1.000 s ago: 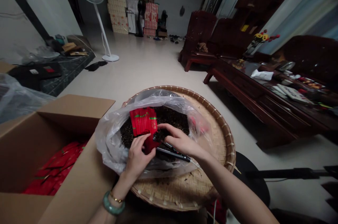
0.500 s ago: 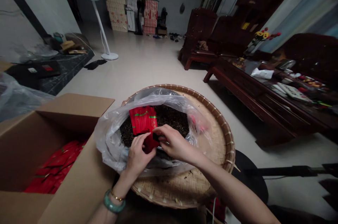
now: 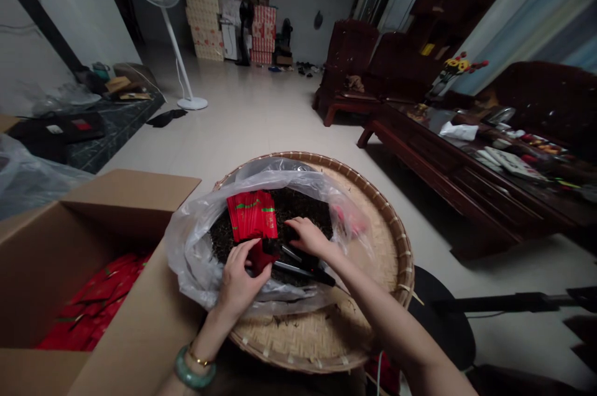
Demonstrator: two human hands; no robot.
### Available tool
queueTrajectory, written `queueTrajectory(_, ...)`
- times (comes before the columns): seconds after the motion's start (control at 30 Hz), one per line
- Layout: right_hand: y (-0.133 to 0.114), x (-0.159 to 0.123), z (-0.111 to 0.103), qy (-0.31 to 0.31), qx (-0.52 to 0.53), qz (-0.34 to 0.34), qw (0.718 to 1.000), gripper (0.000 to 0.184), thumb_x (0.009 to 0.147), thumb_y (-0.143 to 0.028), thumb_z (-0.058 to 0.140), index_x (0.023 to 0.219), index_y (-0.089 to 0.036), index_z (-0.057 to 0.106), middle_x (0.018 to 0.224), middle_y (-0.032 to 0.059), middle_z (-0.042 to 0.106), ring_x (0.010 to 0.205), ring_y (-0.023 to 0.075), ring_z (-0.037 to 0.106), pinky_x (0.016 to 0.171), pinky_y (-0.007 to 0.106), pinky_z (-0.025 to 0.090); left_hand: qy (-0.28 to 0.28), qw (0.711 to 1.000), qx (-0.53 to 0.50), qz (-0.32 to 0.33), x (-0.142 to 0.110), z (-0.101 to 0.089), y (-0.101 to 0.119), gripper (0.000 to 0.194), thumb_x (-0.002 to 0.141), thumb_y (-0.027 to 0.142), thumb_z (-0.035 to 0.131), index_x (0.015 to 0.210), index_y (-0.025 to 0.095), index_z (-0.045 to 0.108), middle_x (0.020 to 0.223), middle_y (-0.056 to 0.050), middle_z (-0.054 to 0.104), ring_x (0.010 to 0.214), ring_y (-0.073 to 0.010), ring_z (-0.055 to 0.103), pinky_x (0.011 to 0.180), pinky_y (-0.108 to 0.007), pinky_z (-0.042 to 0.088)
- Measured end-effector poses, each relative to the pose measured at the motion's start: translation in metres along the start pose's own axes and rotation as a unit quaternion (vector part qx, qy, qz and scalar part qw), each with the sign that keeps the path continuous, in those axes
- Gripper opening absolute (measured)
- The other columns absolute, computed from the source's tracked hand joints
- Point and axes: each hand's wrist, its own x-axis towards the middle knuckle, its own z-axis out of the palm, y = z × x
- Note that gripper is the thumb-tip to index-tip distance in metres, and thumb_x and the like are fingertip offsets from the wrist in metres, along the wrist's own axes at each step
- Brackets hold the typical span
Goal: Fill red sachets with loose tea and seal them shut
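Observation:
My left hand (image 3: pixel 245 278) is closed round a small red packet (image 3: pixel 259 258), whose open mouth faces up and looks dark inside. To its right, the curled fingers of my right hand (image 3: pixel 308 237) are down at the dark dried tea leaves (image 3: pixel 305 204), with a dark clump at the fingertips. A fanned stack of red packets with green bands (image 3: pixel 252 216) lies on the leaves. All this sits in a clear plastic bag (image 3: pixel 189 253). Beneath my right hand lies a tool with metal arms and dark handles (image 3: pixel 303 270), partly hidden.
The bag rests on a round woven bamboo tray (image 3: pixel 396 228). At left stands an open cardboard box (image 3: pixel 135 188) with many red packets (image 3: pixel 97 299) inside. A dark round stand base (image 3: pixel 441 321) is at the right, and a wooden table (image 3: pixel 429 178) stands beyond it.
My right hand has moved away from the packet's mouth, rightward to the leaves, uncovering the metal tool. My left hand still holds the packet, its opening now more visible.

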Motion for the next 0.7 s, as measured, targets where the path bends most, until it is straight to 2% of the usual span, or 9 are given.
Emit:
queueTrajectory(0.1,-0.003,0.007,0.015,0.001,-0.033,-0.009,0.999,0.055,0.076,-0.014,0.064,0.128,-0.020,0.049,0.116,0.0102,0.058,0.106,0.0216,0.054,0.091,0.034,0.043,-0.003,1.000,0.002,-0.005,0.000,-0.001,0.000,0.039,0.074,0.022,0.063,0.111,0.019,0.055,0.102,-0.007,0.061,0.090,-0.0202,0.059,0.061,-0.027,0.057)
queueTrajectory(0.27,-0.005,0.019,0.021,0.003,-0.027,0.010,1.000,0.030,0.080,-0.015,0.060,0.109,-0.018,0.059,0.102,0.0079,0.060,0.097,0.0192,0.057,0.084,0.029,0.043,-0.005,1.000,0.007,-0.006,0.001,-0.001,0.001,0.039,0.074,0.022,0.063,0.112,0.019,0.056,0.103,-0.007,0.061,0.089,-0.0203,0.059,0.062,-0.028,0.057)
queueTrajectory(0.4,-0.006,0.022,0.026,0.013,-0.023,0.022,0.999,0.035,0.077,-0.019,0.065,0.111,-0.019,0.057,0.106,0.0078,0.058,0.094,0.0183,0.057,0.079,0.026,0.043,-0.004,1.000,0.000,-0.004,0.001,0.000,0.001,0.039,0.073,0.021,0.063,0.111,0.018,0.056,0.102,-0.008,0.062,0.090,-0.0203,0.059,0.061,-0.027,0.057)
queueTrajectory(0.47,-0.007,0.022,0.029,0.019,-0.024,0.034,0.999,0.029,0.077,-0.019,0.064,0.106,-0.019,0.058,0.102,0.0072,0.059,0.089,0.0177,0.058,0.076,0.026,0.042,-0.003,1.000,-0.001,-0.006,0.001,0.000,0.001,0.039,0.073,0.021,0.063,0.111,0.018,0.056,0.103,-0.008,0.062,0.090,-0.0203,0.059,0.062,-0.027,0.057)
queueTrajectory(0.57,-0.007,0.023,0.029,0.032,-0.022,0.053,0.998,0.019,0.078,-0.015,0.059,0.097,-0.018,0.060,0.095,0.0065,0.061,0.083,0.0168,0.058,0.071,0.025,0.040,-0.001,1.000,0.000,-0.005,0.002,-0.001,0.001,0.038,0.073,0.022,0.063,0.111,0.018,0.056,0.102,-0.007,0.062,0.090,-0.0203,0.060,0.062,-0.027,0.056)
queueTrajectory(0.7,0.000,0.022,0.022,0.047,-0.010,0.065,0.997,0.018,0.077,-0.009,0.054,0.092,-0.017,0.061,0.091,0.0055,0.064,0.082,0.0158,0.058,0.071,0.024,0.040,0.003,1.000,0.003,0.000,0.002,-0.002,-0.001,0.038,0.074,0.022,0.063,0.110,0.018,0.056,0.102,-0.008,0.062,0.089,-0.0199,0.060,0.060,-0.026,0.056)
